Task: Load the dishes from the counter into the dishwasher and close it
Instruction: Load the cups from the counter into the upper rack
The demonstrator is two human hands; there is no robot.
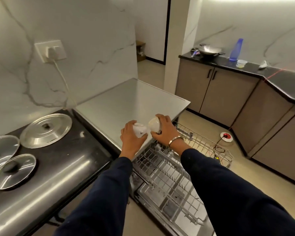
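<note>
Lids: three steel lids lie flat on the dark desk at the lower left of the frame, untouched
Left hand: just left of centre, its grip is curled round a small white cup, thumb underneath, fingers over the top
Left cup axis: it lies tilted on its side, long axis running left to right across the frame; which end is the mouth I cannot tell
Right hand: at centre, its grip wraps a second white cup, fingers over the far side, thumb low
Right cup axis: tipped, its rounded side facing left, almost touching the first cup
Handling: likely light, stiff, glazed, so slippery and chip-prone; hold round the body and keep the two apart
Dishwasher racks: pulled out at lower right, below the hands, apparently unloaded; the door is open
</note>
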